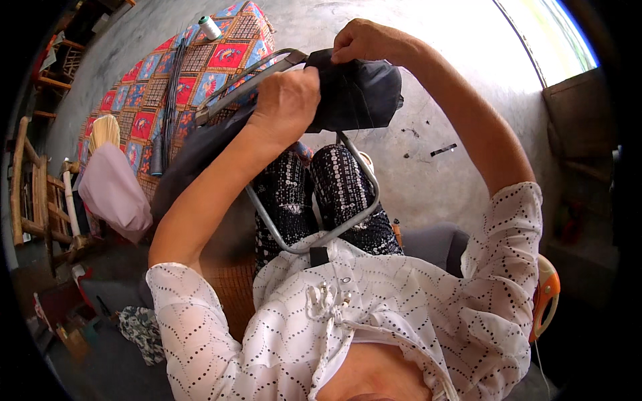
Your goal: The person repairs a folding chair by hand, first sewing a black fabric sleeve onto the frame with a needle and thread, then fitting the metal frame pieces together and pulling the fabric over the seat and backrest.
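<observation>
My left hand point(284, 100) is closed at the dark fabric point(354, 100) in front of me, near a metal bar point(247, 83); its fingertips are mostly hidden. My right hand point(361, 41) pinches the upper edge of the same fabric a little farther out. The fabric drapes over one end of a bent metal tube frame point(351, 222), whose lower bar rests across my lap with a small black piece point(319, 256) on it. Part of the dark fabric also hangs down at the left, behind my left forearm.
A patterned cloth point(221, 57) on the left bears a white spool point(208, 27), dark strands point(172, 100) and a dark cone point(156, 157). Pink cloth point(114, 187) and wooden furniture point(37, 194) stand farther left. An orange-handled object point(545, 291) is beside my right elbow. A bright doorway point(548, 33) is upper right.
</observation>
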`<state>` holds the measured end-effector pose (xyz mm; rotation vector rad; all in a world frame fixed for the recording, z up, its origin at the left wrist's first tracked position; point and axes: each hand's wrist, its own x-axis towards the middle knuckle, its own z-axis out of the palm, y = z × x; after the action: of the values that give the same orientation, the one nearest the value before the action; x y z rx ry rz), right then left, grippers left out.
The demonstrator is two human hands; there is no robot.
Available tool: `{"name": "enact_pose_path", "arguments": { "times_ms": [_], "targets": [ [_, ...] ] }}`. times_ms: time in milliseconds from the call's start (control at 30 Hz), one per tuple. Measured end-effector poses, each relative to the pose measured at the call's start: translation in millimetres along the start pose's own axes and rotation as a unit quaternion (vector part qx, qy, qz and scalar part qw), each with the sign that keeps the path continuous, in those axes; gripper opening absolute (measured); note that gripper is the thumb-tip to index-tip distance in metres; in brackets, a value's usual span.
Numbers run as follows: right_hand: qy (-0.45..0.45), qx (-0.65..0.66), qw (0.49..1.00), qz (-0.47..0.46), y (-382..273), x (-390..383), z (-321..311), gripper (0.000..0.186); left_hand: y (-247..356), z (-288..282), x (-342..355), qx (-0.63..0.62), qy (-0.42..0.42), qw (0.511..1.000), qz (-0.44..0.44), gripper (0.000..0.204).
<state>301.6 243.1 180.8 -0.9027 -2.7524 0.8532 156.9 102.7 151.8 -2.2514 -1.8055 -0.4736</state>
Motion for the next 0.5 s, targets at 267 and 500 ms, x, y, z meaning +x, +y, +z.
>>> {"name": "enact_pose_path", "arguments": {
  "times_ms": [267,500],
  "targets": [
    [0.325,0.110,0.939,-0.028,6.1,57.0,-28.8,0.016,-12.1,-8.5,-26.6,0.039,-0.005,0.999,-0.002,0.022],
    [0.012,0.384,0.922,0.043,-13.3,-69.6,-23.5,0.027,-25.9,-23.5,-56.5,0.023,0.042,0.999,0.007,0.013]
  ]
}}
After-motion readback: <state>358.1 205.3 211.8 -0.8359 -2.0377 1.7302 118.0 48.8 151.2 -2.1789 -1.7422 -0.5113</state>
